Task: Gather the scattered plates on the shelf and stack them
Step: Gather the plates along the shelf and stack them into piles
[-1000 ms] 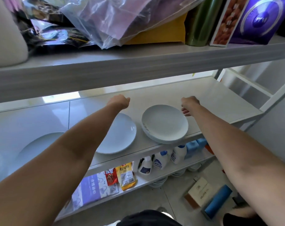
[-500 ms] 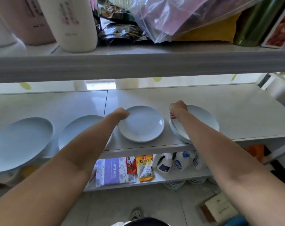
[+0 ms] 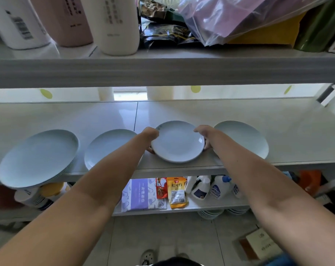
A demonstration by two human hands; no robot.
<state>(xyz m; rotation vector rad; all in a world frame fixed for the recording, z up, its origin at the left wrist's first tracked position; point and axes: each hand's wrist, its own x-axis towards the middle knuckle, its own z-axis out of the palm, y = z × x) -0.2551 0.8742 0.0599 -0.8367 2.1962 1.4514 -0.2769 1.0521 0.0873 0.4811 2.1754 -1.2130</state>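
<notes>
Plates (image 3: 38, 158) at 4 spots on shelf (image 3: 239, 112), left hand (image 3: 150, 134) and right hand (image 3: 203, 131) in grip on 3rd plate (image 3: 177, 143)

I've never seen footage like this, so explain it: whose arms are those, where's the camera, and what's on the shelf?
No machine here: a person's two bare arms, filmed by one wide-angle camera worn on the head, looking forward and down. On the middle shelf white plates sit in a row: a stack far left, a single plate, the centre plate, another plate at right. The left hand and right hand grip the centre plate by opposite rims; whether it is lifted, I cannot tell. Bottles stand on the shelf above.
</notes>
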